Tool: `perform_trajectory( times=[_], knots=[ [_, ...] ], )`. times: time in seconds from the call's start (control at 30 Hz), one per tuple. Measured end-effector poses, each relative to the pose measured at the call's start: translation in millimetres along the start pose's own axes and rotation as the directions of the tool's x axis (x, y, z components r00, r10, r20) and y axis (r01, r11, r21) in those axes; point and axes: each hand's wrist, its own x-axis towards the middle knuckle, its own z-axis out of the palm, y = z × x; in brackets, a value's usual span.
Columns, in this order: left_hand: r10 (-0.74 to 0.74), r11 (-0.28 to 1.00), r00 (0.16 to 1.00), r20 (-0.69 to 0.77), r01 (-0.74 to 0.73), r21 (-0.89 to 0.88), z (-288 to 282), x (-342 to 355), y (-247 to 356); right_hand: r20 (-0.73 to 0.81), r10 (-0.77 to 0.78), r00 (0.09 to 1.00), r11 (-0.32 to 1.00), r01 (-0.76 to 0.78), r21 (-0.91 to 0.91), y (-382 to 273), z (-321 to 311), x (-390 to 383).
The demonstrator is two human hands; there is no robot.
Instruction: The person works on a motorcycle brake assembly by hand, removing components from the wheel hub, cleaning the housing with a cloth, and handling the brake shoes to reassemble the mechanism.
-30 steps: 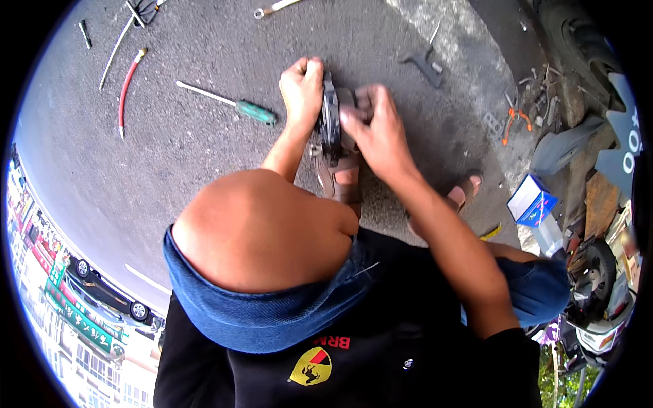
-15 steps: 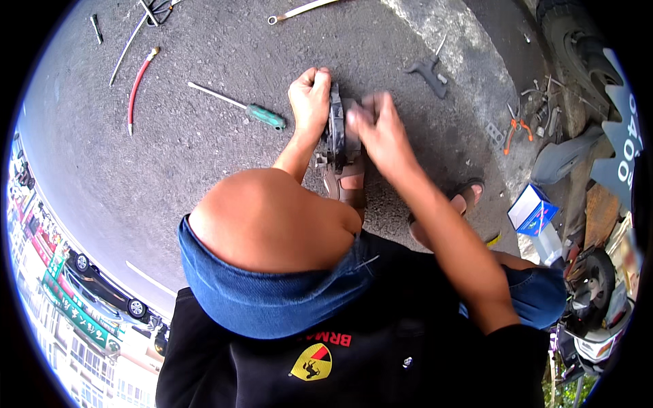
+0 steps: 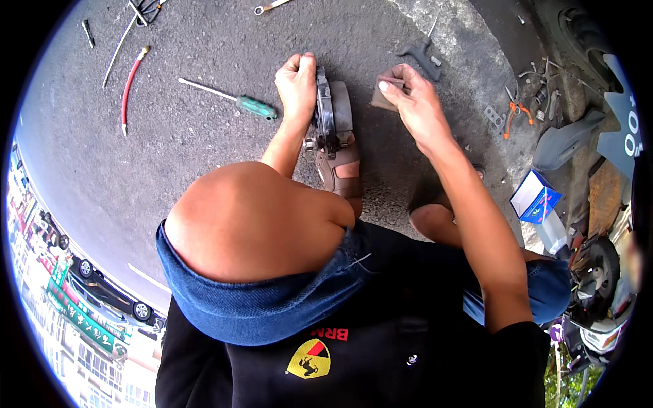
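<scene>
My left hand (image 3: 297, 88), fingers curled, grips the left side of a round dark metal part that looks like a drum brake plate (image 3: 325, 112), its curved brake shoe (image 3: 343, 107) facing right. The plate stands on edge just beyond my sandalled foot (image 3: 338, 170). To its right, apart from it, my right hand (image 3: 413, 98) pinches a small brownish sheet, apparently sandpaper (image 3: 382, 98), between thumb and fingers. A green-handled screwdriver (image 3: 256, 107) lies on the asphalt left of my left hand. Beyond my right hand is a dark T-handle tool (image 3: 424, 60).
A red hose (image 3: 129, 92) lies at left and a wrench (image 3: 271, 7) at the far edge. Orange-handled pliers (image 3: 518, 113) lie among several metal pieces at right. Nearer stands a blue and white box (image 3: 535, 196), beside motorcycle parts. A parked car (image 3: 102, 289) shows at lower left.
My right hand has drawn away from the brake shoe to the right with the sheet, which now shows clearly. My left hand keeps its grip on the plate.
</scene>
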Motion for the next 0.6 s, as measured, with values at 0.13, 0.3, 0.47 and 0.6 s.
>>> perform_trajectory(
  times=[0.13, 0.3, 0.47, 0.6],
  knots=[
    [-0.006, 1.000, 1.000, -0.012, 0.006, 0.017, -3.5, 0.6, -1.5, 0.217, -0.081, 0.973, 0.994, 0.095, -0.056, -23.0, 13.3, -28.7],
    [0.021, 1.000, 0.999, -0.024, -0.021, 0.010, 1.5, -0.9, -0.1, 0.014, -0.004, 1.000, 1.000, 0.004, 0.011, -2.2, 56.2, -47.4],
    [0.009, 1.000, 0.999, -0.038, -0.009, 0.012, 0.3, -2.0, 3.3, -0.108, -0.027, 0.994, 0.998, 0.021, -0.059, -10.3, 60.9, -42.5],
    [-0.014, 0.999, 0.999, -0.038, 0.016, 0.041, 4.2, 1.8, -7.1, -0.123, -0.080, 0.989, 0.987, 0.062, -0.146, 1.2, 59.9, -46.8]
  ],
)
